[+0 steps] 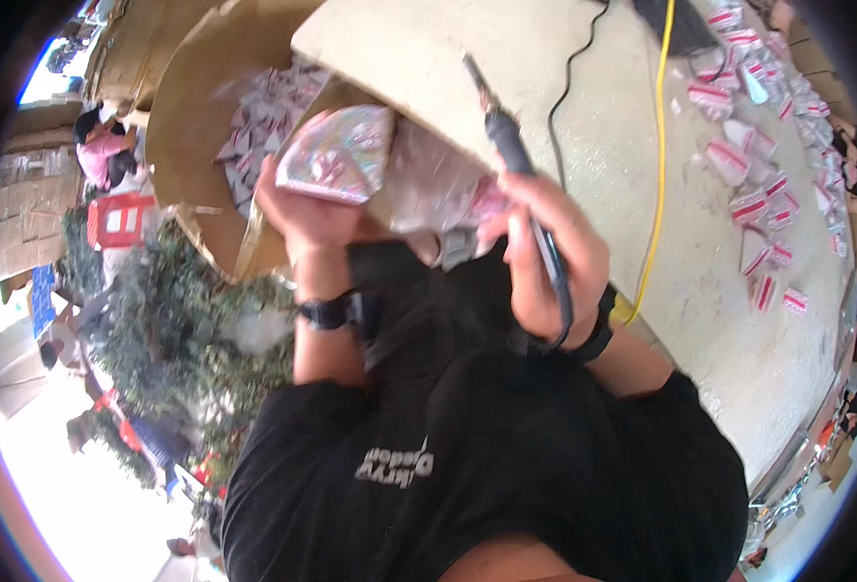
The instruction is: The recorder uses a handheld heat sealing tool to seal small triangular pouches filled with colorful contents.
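Note:
My left hand (314, 215) is closed on a clear, rainbow-shiny wedge-shaped packet (339, 153), its palm below and fingers along the left side. Pinkish shapes show through the film, but I cannot make out what they are. In my right hand (562, 254) is a soldering iron (512, 145), gripped like a pen with its bare metal tip pointing up and away over the table. The tip is apart from the packet. Crumpled clear plastic film (433, 173) lies between the two hands, by the table edge.
A large open cardboard box (181, 126) at the left contains many small white packets (278, 112). The pale table (399, 44) carries a black cord (553, 112), a yellow cable (659, 165) and scattered red-striped packets (729, 160). Green artificial foliage (186, 320) stands left; a person (108, 155) is beyond.

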Available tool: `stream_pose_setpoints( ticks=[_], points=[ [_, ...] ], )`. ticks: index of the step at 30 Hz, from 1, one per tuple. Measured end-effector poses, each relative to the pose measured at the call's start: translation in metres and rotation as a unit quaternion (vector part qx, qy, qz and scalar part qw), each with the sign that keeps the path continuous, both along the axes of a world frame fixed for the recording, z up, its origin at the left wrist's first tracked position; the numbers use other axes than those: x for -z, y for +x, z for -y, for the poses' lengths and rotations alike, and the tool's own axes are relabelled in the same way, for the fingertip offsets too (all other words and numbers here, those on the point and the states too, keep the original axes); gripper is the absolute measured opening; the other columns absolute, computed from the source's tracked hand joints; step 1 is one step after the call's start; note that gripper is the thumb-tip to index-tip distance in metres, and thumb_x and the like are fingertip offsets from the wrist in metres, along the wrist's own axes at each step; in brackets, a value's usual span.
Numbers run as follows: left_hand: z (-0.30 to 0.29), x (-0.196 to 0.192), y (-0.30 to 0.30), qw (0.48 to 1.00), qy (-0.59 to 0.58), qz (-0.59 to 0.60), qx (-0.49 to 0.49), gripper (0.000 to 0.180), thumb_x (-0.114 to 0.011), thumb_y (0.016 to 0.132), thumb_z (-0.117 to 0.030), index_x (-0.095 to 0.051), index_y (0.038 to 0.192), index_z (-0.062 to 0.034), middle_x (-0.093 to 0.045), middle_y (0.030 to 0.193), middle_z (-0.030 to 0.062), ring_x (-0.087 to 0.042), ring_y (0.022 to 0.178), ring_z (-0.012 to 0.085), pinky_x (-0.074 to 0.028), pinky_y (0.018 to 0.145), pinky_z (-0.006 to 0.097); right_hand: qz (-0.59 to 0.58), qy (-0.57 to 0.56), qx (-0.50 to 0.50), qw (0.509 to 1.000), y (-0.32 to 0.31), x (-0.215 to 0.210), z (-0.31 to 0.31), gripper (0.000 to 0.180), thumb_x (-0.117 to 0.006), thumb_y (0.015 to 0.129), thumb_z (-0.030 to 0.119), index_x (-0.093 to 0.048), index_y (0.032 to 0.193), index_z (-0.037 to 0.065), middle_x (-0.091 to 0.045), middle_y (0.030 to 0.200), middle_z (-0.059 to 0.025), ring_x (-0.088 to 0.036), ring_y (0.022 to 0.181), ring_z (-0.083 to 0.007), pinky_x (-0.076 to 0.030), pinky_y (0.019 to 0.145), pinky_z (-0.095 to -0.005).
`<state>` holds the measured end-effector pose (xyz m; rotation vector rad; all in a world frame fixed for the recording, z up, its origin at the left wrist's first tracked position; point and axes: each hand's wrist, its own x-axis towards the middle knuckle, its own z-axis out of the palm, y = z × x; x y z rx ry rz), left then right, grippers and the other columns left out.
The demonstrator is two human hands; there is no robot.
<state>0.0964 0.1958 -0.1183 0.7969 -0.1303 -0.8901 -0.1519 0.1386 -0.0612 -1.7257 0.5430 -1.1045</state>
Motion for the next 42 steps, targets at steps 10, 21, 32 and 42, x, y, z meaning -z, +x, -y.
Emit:
stream_pose_setpoints(
  ticks=[10,21,32,42],
  points=[
    [-0.078,0.006,0.236,0.507,0.449,0.697,-0.238,0.046,-0.051,0.101,-0.023,-0.046,0.145,-0.0108,-0.054,0.134,0.0234,-0.054,0.123,0.0366,-0.047,0.101,0.045,-0.025,0.004,0.03,0.999,-0.022,0.011,0.006,0.034,-0.048,0.097,-0.003,-0.054,0.13,0.0,-0.06,0.131,-0.0242,-0.071,0.08,-0.021,-0.055,0.072,-0.0313],
    [0.031,-0.049,0.039,0.692,0.219,0.628,-0.281,0.033,-0.051,0.101,-0.02,-0.055,0.127,-0.0014,-0.063,0.117,0.0145,-0.058,0.111,0.0312,-0.045,0.102,0.042,-0.138,-0.024,0.194,0.971,-0.104,0.02,0.042,0.032,-0.045,0.106,0.019,-0.043,0.13,-0.002,-0.051,0.144,-0.0246,-0.07,0.086,-0.0164,-0.049,0.063,-0.023],
    [0.102,-0.094,0.039,0.813,0.031,0.496,-0.304,0.035,-0.051,0.1,-0.026,-0.059,0.122,-0.0002,-0.065,0.116,0.0167,-0.06,0.107,0.0331,-0.045,0.099,0.043,-0.297,-0.045,0.347,0.888,-0.14,-0.006,0.072,0.037,-0.068,0.09,0.011,-0.052,0.123,0.003,-0.064,0.118,-0.0164,-0.066,0.079,-0.0223,-0.053,0.07,-0.0315],
    [0.093,-0.071,0.017,0.906,-0.066,0.317,-0.274,0.038,-0.051,0.1,-0.031,-0.063,0.118,0.0008,-0.066,0.114,0.0187,-0.061,0.104,0.0348,-0.046,0.097,0.045,-0.407,-0.133,0.545,0.721,-0.266,0.034,0.115,0.035,-0.072,0.086,0.022,-0.052,0.109,0.005,-0.061,0.096,-0.0211,-0.06,0.091,-0.0421,-0.047,0.079,-0.0472]
  ],
)
